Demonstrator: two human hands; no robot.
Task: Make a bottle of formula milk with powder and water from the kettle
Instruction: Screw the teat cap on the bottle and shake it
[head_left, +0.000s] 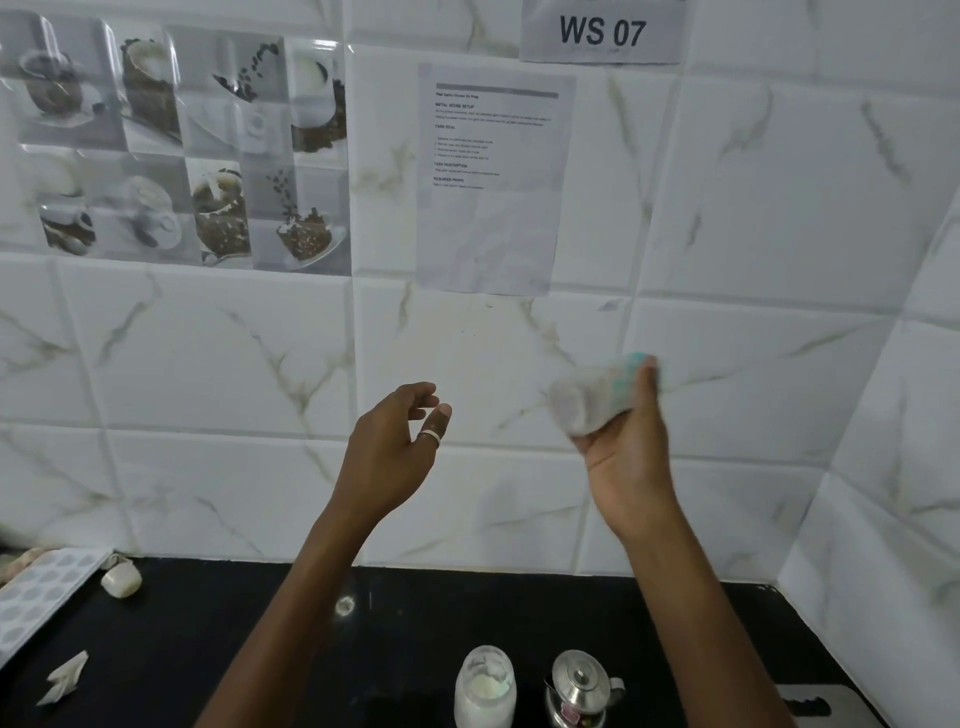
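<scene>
My right hand grips a baby bottle with a teal ring, raised in front of the tiled wall; the bottle is motion-blurred and lies tilted on its side, cloudy white inside. My left hand hovers beside it at the same height, fingers loosely curled, holding nothing, with a ring on the thumb. Down on the black counter stand a clear jar of white powder and a small steel kettle with its lid on, side by side near the bottom edge.
A white ribbed board lies at the counter's left, with a small white lump and a crumpled paper scrap nearby. A dark-handled flat object sits bottom right. Tiled walls close the back and right corner.
</scene>
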